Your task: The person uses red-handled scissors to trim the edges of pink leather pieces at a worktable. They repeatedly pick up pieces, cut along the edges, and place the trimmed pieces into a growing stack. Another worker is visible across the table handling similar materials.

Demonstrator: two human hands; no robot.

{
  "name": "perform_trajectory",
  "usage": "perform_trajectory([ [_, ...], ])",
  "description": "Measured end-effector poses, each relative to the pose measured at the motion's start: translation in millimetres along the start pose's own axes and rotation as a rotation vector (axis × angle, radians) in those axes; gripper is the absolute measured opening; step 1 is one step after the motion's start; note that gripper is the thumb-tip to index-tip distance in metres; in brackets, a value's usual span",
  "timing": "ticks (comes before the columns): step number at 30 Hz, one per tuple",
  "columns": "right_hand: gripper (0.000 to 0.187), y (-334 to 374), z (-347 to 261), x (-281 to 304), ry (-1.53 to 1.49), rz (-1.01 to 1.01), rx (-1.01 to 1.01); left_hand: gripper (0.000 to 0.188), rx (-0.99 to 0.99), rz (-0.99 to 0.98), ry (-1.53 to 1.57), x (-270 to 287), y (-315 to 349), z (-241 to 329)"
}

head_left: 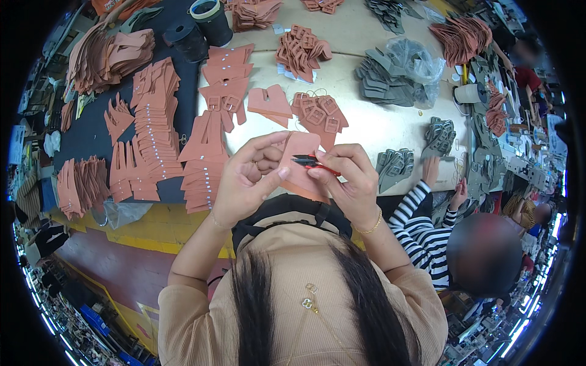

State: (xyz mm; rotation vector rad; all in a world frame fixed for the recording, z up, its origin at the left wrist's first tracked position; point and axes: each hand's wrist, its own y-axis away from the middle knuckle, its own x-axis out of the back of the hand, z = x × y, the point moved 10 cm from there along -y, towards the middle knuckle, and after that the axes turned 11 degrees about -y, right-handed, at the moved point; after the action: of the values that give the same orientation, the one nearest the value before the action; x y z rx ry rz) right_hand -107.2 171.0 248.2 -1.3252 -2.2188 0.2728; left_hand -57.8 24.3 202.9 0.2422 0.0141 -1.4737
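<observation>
Between my hands, in front of my body, is a flat salmon-pink leather piece [298, 146]. My left hand [247, 174] grips its left edge, thumb on top and fingers behind. In my right hand [354, 180] are small thread snips [314, 161] with black blades and a red handle; the blades lie over the leather piece and point left. Just beyond my hands rest pink pieces with buckles [319, 114] and a notched pink piece [270, 100]. Left of them, a row of overlapping pink pieces [200, 171] runs along the table edge.
Stacks of pink leather pieces [155, 119] cover the dark left side of the table. Black thread cones [186, 41] stand at the back left. Dark green pieces [381, 76] lie by a clear plastic bag [421, 64]. A person in striped sleeves [412, 213] handles green buckled pieces [438, 137] at right.
</observation>
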Motion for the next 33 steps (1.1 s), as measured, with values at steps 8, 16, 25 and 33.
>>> perform_trajectory([
  [8,0.023,5,14,2,-0.114,0.044,-0.035,0.047,0.068,0.028,0.029,4,1,-6],
  [16,0.042,23,91,2,-0.669,0.225,-0.61,0.041,0.228,0.076,0.406,16,-6,-29],
  [25,0.026,17,85,-29,-0.83,0.047,-0.786,0.051,0.245,0.135,0.687,4,-3,-37],
  [33,0.028,4,58,-3,-0.545,0.247,-0.409,0.044,0.22,0.195,0.402,10,7,-30],
])
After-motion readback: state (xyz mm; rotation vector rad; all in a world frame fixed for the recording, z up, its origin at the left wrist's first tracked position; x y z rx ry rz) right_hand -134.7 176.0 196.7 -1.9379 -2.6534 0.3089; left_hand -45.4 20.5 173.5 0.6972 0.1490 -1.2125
